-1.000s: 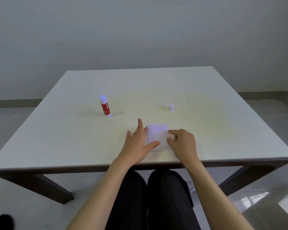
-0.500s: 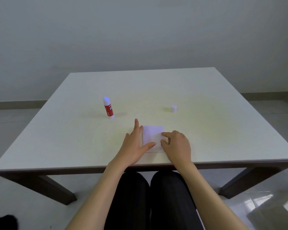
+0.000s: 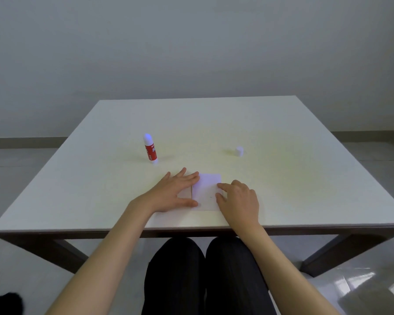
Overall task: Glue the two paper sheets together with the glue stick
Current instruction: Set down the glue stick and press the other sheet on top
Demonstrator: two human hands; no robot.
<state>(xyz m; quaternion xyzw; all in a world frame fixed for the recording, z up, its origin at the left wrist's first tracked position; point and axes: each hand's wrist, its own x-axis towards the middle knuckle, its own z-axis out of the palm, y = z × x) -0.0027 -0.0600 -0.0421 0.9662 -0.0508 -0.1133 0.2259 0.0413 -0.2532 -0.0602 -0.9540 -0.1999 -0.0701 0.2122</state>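
Observation:
A small white paper sheet (image 3: 207, 192) lies flat near the front edge of the table (image 3: 305, 178); I cannot tell whether a second sheet lies under it. My left hand (image 3: 175, 194) rests flat with fingers spread, its fingertips and thumb on the sheet's left edge. On the sheet's right edge, my right hand (image 3: 239, 198) presses with curled fingers. The red-and-white glue stick (image 3: 150, 150) stands upright and uncapped, behind and left of my left hand. Its white cap (image 3: 239, 151) sits apart at the back right.
The table's front edge runs just below my wrists, with my dark-trousered legs under it. Dark table legs angle out at both sides. A glossy floor and a pale object show at the lower right.
My left hand has slid a little to the right, further over the sheet's left edge. The right hand stays on the right edge. The glue stick and cap have not moved.

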